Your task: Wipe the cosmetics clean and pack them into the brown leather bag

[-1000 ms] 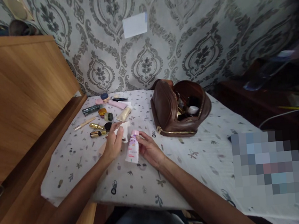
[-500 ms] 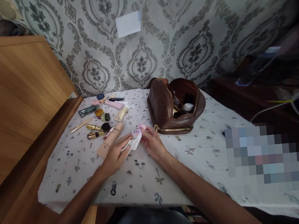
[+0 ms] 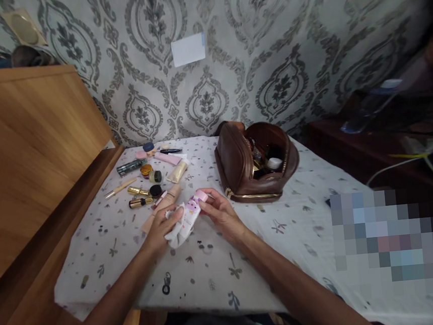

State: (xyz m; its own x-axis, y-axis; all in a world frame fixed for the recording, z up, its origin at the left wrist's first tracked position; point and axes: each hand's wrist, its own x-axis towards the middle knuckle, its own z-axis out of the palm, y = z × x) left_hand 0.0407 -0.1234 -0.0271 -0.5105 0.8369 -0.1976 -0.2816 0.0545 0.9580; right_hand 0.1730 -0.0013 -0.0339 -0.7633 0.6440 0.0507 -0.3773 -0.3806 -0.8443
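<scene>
At far left on the table (image 3: 106, 253) I see cosmetics laid out in a cluster: a green tube (image 3: 131, 166), gold lipsticks (image 3: 139, 196) and a beige tube (image 3: 162, 206). My left hand (image 3: 161, 229) presses a white cloth (image 3: 176, 230) against the pink bottle (image 3: 191, 213), fingers curled round both. My right hand (image 3: 221, 213) pinches the bottle near its pink cap, tilted just above the table. I judge wiping is under way; the open brown pouch (image 3: 256, 161) at right holds more items not yet taken out.
</scene>
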